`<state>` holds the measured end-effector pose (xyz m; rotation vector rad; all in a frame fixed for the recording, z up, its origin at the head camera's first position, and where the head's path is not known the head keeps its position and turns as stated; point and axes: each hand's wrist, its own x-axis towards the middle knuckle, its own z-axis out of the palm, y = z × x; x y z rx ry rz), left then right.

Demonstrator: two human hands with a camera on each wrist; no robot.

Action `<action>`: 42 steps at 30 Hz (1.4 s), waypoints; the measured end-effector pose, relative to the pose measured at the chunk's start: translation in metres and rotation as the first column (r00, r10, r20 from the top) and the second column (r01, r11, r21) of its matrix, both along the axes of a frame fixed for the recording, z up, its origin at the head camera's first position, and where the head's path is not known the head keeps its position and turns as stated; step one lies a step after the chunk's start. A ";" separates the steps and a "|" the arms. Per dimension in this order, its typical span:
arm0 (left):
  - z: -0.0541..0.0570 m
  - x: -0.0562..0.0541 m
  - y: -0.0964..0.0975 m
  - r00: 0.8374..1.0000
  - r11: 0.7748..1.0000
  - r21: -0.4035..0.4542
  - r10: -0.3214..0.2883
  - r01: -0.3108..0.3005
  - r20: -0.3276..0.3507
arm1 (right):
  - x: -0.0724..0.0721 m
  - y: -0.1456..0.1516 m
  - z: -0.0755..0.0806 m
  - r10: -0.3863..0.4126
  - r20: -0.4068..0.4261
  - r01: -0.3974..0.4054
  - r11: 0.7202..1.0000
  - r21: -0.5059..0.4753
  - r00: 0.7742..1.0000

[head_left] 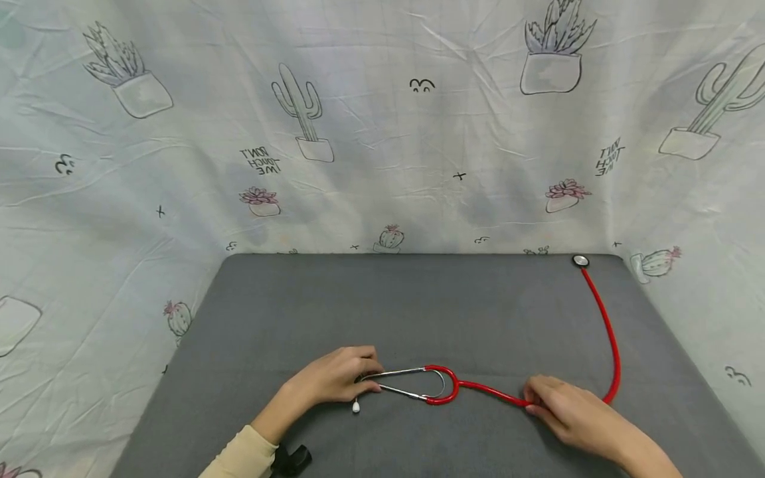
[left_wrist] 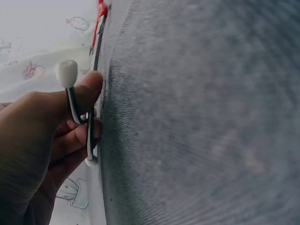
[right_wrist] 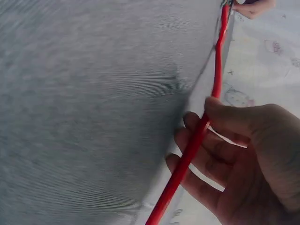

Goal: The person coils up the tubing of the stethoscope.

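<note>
A stethoscope (head_left: 491, 393) with red tubing and metal ear tubes stretches across the grey table. My left hand (head_left: 342, 375) pinches the metal ear tubes near their ends; one white ear tip (head_left: 356, 406) pokes out below the fingers. Both white ear tips show in the left wrist view, the nearer one (left_wrist: 66, 73) beside the thumb. With thumb and fingers, my right hand (head_left: 570, 410) grips the red tubing (right_wrist: 190, 150) partway along. From there the tube curves up to the round chest piece (head_left: 580, 261) at the far right corner.
The grey table (head_left: 382, 305) has its far edge against a pale curtain (head_left: 370, 119) printed with cacti, which also hangs on both sides. A black strap or device (head_left: 291, 461) sits at the left wrist, beside the cream sleeve (head_left: 244, 455).
</note>
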<state>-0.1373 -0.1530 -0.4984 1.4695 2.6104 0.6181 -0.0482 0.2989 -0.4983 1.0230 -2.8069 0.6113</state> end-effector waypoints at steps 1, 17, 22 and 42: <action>-0.001 0.000 -0.001 1.000 1.000 0.023 -0.001 0.001 -0.005 | 0.001 -0.003 0.004 -0.010 -0.010 0.010 1.000 0.006 1.000; 0.015 -0.011 0.005 0.992 0.965 0.239 0.120 -0.107 -0.039 | 0.005 -0.058 0.072 0.095 -0.401 -0.064 0.994 0.090 0.911; 0.028 -0.013 0.022 0.989 0.985 0.157 0.093 -0.075 -0.112 | -0.007 -0.079 0.101 0.208 -0.535 -0.132 0.975 0.176 0.819; 0.037 0.002 0.064 0.929 0.887 0.399 -0.083 0.234 -0.359 | -0.100 -0.112 0.098 0.271 -0.136 -0.298 0.919 -0.257 0.953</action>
